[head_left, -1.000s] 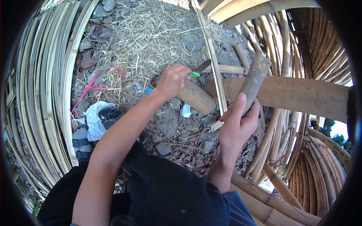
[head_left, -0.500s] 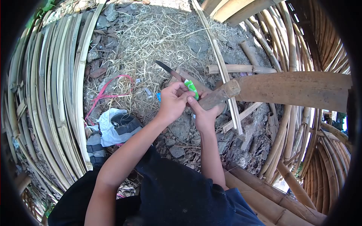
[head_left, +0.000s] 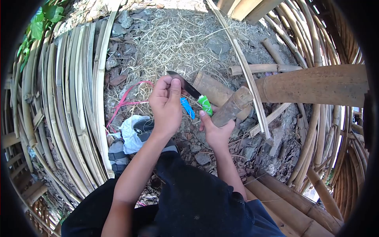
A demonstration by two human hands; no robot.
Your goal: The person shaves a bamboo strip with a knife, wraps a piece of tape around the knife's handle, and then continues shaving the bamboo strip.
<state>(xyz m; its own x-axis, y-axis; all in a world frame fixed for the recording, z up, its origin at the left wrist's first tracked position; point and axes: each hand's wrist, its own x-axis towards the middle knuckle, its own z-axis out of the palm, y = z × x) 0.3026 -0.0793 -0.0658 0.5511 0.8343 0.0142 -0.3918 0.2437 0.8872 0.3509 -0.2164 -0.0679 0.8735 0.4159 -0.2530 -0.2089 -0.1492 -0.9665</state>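
A knife with a dark blade (head_left: 189, 87) points up and left, and a bright green wrapping (head_left: 205, 104) covers it just below the blade. My right hand (head_left: 218, 134) is closed around this green part, with the thumb pressed on it; its other fingers are mostly hidden. Close to the blade's tip, my left hand (head_left: 166, 100) has its fingers curled and its thumb up against them. Whatever it pinches, if anything, cannot be made out. A blue strip (head_left: 187, 108) shows between the hands. Just beside my right hand is a stubby cut wooden piece (head_left: 233, 106).
A thick bamboo pole (head_left: 308, 85) reaches in from the right. Split bamboo strips (head_left: 83, 102) stand along the left. Pink ribbon (head_left: 128, 102), a white plastic bag (head_left: 131, 134) and dry shavings (head_left: 177, 43) lie on the ground. Bamboo poles (head_left: 292, 201) lie at the lower right.
My left hand has come off the green wrapping and moved up and left toward the blade tip. More of the blue strip shows. My right hand stays at the green part; the whole view has shifted.
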